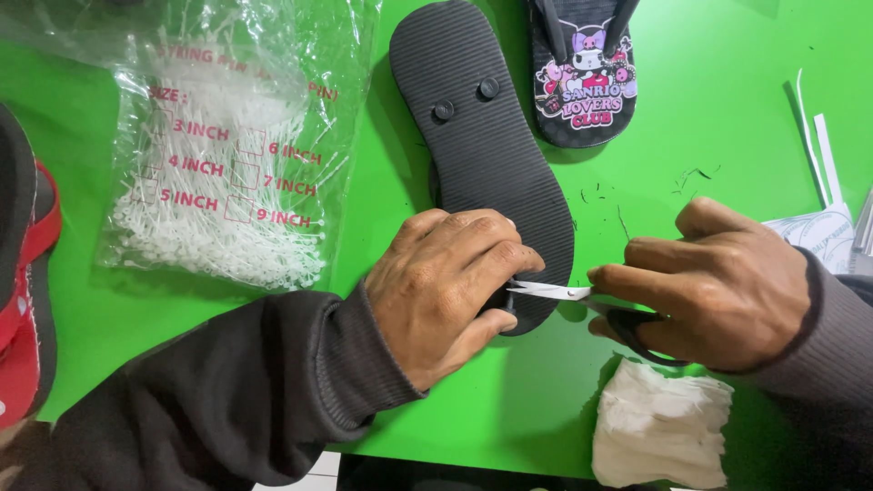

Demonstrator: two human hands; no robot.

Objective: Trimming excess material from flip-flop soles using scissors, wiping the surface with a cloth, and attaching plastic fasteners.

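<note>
A black flip-flop (482,145) lies sole up on the green table (727,109), two round strap plugs showing near its far end. My left hand (446,286) pinches the near end of this sole. My right hand (718,282) holds small scissors (550,291) with dark handles, and their blades point left and touch the sole's edge by my left fingers. What exactly sits between the blades is hidden by my fingers.
A clear plastic bag of white plastic pins (218,173) lies at the left. A second black flip-flop with a cartoon print (582,82) is at the top. A red and black sandal (23,273) sits at the left edge, white cloth (659,423) near front, paper strips (823,164) right.
</note>
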